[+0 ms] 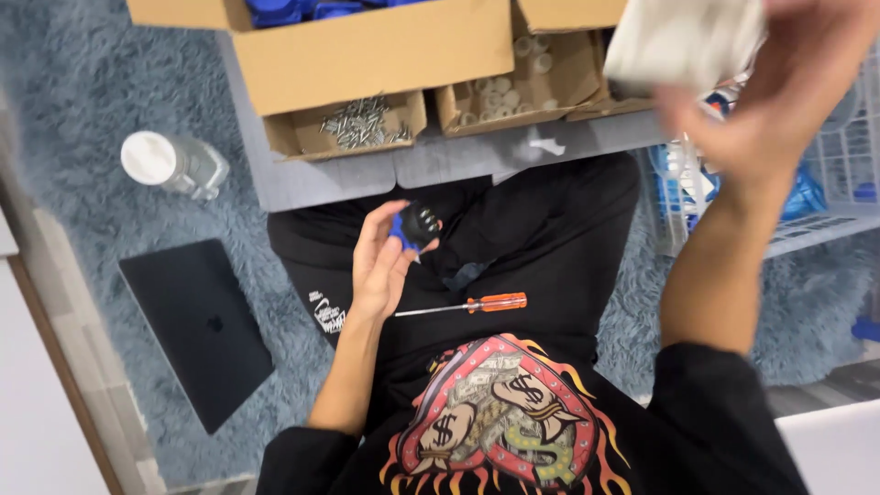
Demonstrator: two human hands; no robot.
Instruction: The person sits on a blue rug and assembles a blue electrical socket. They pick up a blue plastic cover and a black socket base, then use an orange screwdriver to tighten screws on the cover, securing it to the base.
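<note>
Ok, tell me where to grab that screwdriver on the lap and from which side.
Take the screwdriver by its orange handle, which is the thick end and points to the person's right; the thin metal shaft points toward the left hand, which is busy holding a small blue and black part. It lies flat across the lap, so coming from above with the right hand probably suits best.

Small blue-and-black part (415, 226) held over the lap; blurred white object (683, 38) raised high.
</note>
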